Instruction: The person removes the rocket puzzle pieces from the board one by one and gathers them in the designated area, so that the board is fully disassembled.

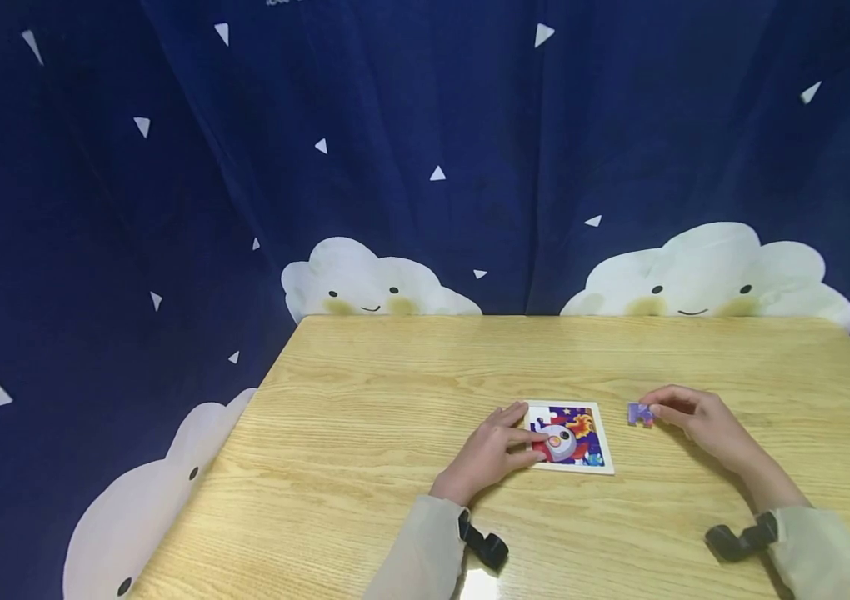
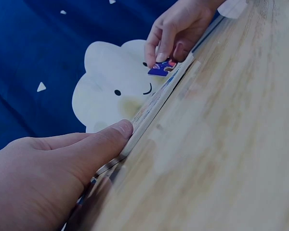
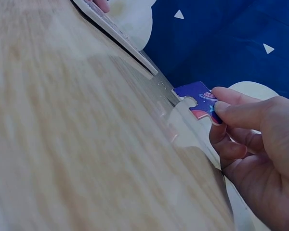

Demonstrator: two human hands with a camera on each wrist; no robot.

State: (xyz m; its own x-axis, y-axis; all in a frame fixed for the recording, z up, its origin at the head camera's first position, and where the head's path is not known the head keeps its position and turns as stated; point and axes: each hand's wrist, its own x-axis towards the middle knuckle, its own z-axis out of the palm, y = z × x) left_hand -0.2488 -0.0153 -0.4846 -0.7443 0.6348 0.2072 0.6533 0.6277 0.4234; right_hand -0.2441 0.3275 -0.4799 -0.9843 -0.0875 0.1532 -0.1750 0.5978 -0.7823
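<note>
A jigsaw puzzle [image 1: 575,435] in a white frame lies flat on the table, with a round-faced character on a purple starry ground. A white gap shows at its upper left. My left hand [image 1: 488,446] rests across the puzzle's left side, fingers extended over it; in the left wrist view the thumb [image 2: 108,139] touches the frame's edge. To the right of the puzzle, my right hand [image 1: 702,421] pinches a purple puzzle piece [image 3: 195,96] between thumb and fingers. The piece bears a ringed planet and a pinkish-red patch, and is held apart from the frame.
The light wood table [image 1: 365,392] spreads around both hands. Behind it hangs a dark blue curtain [image 1: 395,100] with white triangles and smiling clouds. Black wrist cameras [image 1: 485,546] are strapped over the beige sleeves.
</note>
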